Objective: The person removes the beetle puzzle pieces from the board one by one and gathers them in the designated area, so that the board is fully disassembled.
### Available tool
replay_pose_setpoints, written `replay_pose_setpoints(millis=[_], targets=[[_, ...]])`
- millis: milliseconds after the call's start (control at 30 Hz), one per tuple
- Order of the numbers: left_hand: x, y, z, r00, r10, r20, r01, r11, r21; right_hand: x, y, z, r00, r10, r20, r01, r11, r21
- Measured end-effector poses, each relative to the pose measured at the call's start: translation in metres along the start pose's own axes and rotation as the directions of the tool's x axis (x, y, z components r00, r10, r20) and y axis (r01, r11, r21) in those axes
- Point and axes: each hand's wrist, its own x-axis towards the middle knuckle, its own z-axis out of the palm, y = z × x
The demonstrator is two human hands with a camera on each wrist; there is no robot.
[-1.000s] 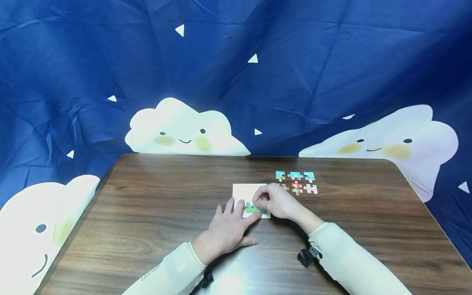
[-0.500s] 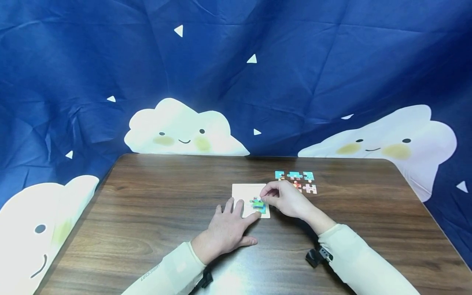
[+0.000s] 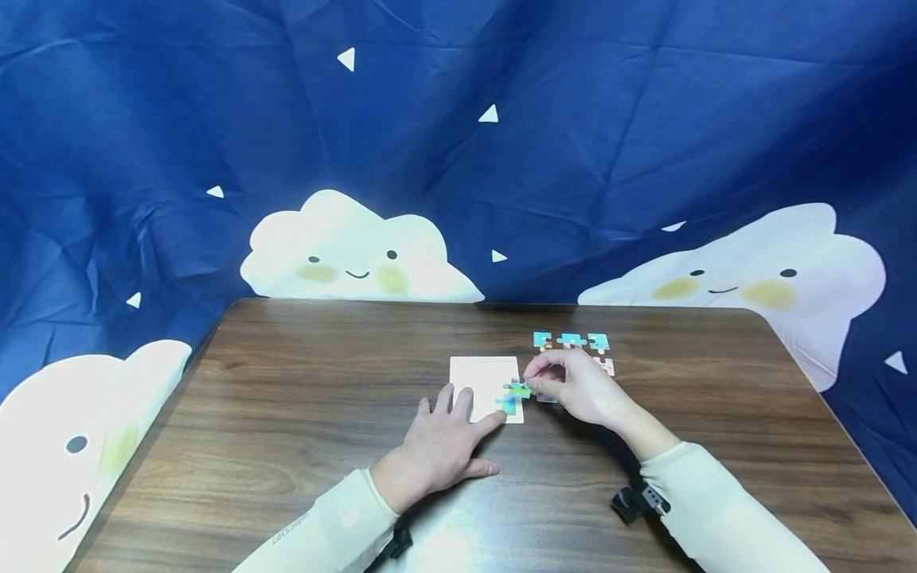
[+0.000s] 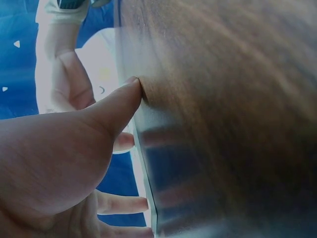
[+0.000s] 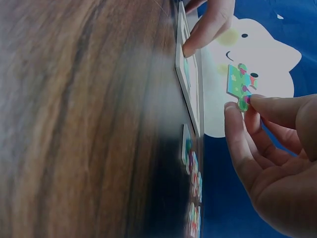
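Note:
My right hand [image 3: 583, 386] pinches a green jigsaw piece [image 3: 519, 391] between thumb and fingertips, over the right side of a white puzzle board [image 3: 483, 372]. In the right wrist view, this piece [image 5: 237, 82] is held up clear of the board [image 5: 182, 74], its printed side showing. My left hand [image 3: 444, 450] lies with fingers spread, several fingertips on the board's left and lower edges. One left finger touches the board's lower right corner, beside a blue-green jigsaw piece [image 3: 506, 407] lying in it. The left wrist view shows the left thumb [image 4: 116, 106] extended over the tabletop.
Loose jigsaw pieces [image 3: 571, 340] lie behind the right hand, which partly covers them. Another piece [image 3: 547, 399] shows just under that hand, right of the board. Everything rests on a brown wooden table [image 3: 344, 358], with a blue cloud-print curtain [image 3: 430, 119] behind it.
My right hand has moved right from the middle of the board to its right edge, carrying the green jigsaw piece off the board's surface. The left hand has stayed in place.

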Motion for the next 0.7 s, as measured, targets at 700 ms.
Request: replay_pose_setpoints(millis=[700], targets=[[0.0,0.0,0.002,1.0,0.005,-0.001,-0.005,1.0,-0.001,-0.02,0.013,-0.017,0.997,0.016,-0.069,-0.013,0.998,0.054]])
